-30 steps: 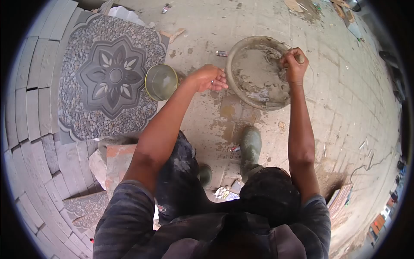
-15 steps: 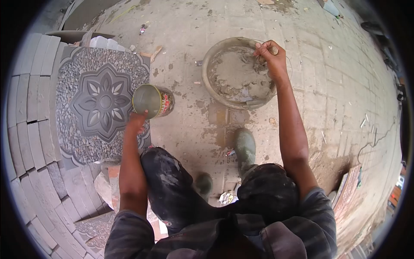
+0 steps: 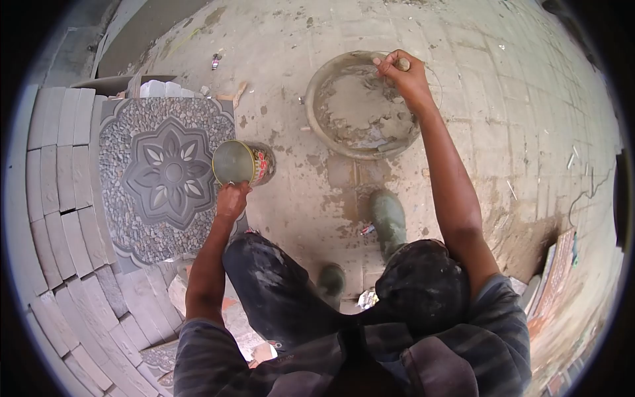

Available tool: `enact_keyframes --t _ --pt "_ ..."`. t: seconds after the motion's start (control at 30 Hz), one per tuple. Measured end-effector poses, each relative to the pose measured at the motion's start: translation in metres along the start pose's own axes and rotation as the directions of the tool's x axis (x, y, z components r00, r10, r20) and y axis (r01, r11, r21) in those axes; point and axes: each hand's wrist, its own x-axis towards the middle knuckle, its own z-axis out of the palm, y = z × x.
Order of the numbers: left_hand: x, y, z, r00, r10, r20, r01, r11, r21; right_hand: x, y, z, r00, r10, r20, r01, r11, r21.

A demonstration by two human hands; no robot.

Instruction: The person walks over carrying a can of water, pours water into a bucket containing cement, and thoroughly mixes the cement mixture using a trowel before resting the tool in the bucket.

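My left hand (image 3: 233, 200) is closed on the near rim of a tin can (image 3: 262, 164) with a yellow edge and red lettering. The can's inside looks greyish; I cannot tell how much it holds. Over the far right side of a round basin (image 3: 318, 132), my right hand (image 3: 408, 78) grips a trowel by its rounded wooden handle (image 3: 401, 64). The trowel's blade is hidden beneath the hand. Wet grey mortar (image 3: 357, 106) fills much of the basin, lumpy toward the right.
A patterned paving slab (image 3: 173, 172) with a flower relief and pebbles lies left of the can. Stacked grey bricks (image 3: 63, 178) line the left side. My green boots (image 3: 389, 218) stand on the stained, paved floor (image 3: 476, 132). Boards (image 3: 552, 278) lie at the right.
My left hand has gone from resting fingers at the can's rim to a closed grip on it. My right hand has shifted slightly left over the basin. The view has shifted a little.
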Motion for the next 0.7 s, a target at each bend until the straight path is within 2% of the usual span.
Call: enact_keyframes --t 0.17,0.4,0.47,0.7 --pt "0.005 -0.009 -0.014 0.994 0.080 -0.069 -0.076 0.995 0.060 0.003 0.004 0.001 1.000 0.023 -0.018 -0.024 0.998 -0.059" --pt "0.001 0.013 -0.136 0.948 0.308 -0.080 -0.299 0.948 0.108 0.008 0.016 -0.002 1.000 -0.012 -0.006 0.012 0.999 -0.051" --pt "0.008 0.029 -0.177 0.918 0.392 -0.059 -0.383 0.916 0.121 0.007 0.013 -0.001 0.999 0.038 -0.017 -0.039 0.996 -0.083" --pt "0.049 0.062 -0.253 0.813 0.572 0.110 -0.580 0.776 0.247 0.009 0.014 -0.001 1.000 0.003 -0.006 -0.003 0.999 -0.040"
